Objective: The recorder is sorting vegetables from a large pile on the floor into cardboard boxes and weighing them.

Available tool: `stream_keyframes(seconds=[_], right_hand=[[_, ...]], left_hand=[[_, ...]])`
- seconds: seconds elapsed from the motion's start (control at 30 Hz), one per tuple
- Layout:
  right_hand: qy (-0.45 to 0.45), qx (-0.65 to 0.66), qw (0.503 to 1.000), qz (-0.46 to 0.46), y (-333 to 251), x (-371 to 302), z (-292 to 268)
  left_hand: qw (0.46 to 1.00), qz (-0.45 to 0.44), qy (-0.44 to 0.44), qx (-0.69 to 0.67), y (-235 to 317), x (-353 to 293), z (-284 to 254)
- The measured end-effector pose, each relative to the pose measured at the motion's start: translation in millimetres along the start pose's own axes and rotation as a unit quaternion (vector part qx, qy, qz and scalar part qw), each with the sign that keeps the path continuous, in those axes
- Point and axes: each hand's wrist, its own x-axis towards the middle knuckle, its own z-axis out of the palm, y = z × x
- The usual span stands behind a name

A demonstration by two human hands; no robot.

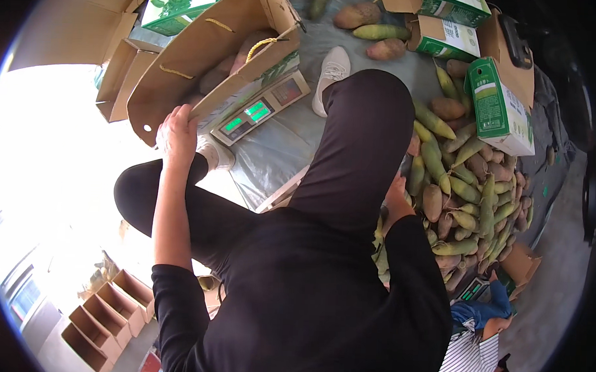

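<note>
My left hand point(177, 133) is closed over the near corner of an open cardboard box point(212, 25) with yellow rope handles. Inside that box lie several sweet potatoes point(218, 73), partly hidden by its walls. The box rests on a digital scale point(261, 108) with lit green digits. On the other side, my right hand point(397, 197) is beside my thigh, at the edge of a big heap of green radishes point(434, 158) and sweet potatoes point(432, 202). Its fingers are mostly hidden by my leg and sleeve, so whether they hold anything does not show.
Green and white cartons point(501, 104) stand at the upper right beside the heap. Empty cardboard boxes point(106, 317) line up at the lower left. Another person point(469, 349) in a striped top is at the lower right, near a second scale point(473, 289). Grey sheeting point(273, 159) covers the floor.
</note>
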Motion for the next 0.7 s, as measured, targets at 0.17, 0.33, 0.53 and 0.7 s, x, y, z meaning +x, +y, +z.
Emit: stream_keyframes(seconds=[0.17, 0.33, 0.53, 0.7], right_hand=[[0.013, 0.197, 0.980, 0.038, 7.1, -5.5, 52.5], [0.006, 0.530, 0.833, 0.157, 37.5, 5.9, 47.2], [0.160, 0.329, 0.917, 0.157, 42.1, -31.8, -71.0], [0.261, 0.340, 0.899, 0.088, 62.2, -38.8, -128.5]], left_hand=[[1.000, 0.023, -0.013, 0.002, 16.2, 14.7, 3.6], [1.000, 0.012, -0.009, 0.005, 11.6, 7.7, 4.2], [1.000, 0.011, 0.003, -0.001, 11.6, 2.6, -5.4], [1.000, 0.022, 0.014, -0.012, 10.5, 2.0, -3.4]])
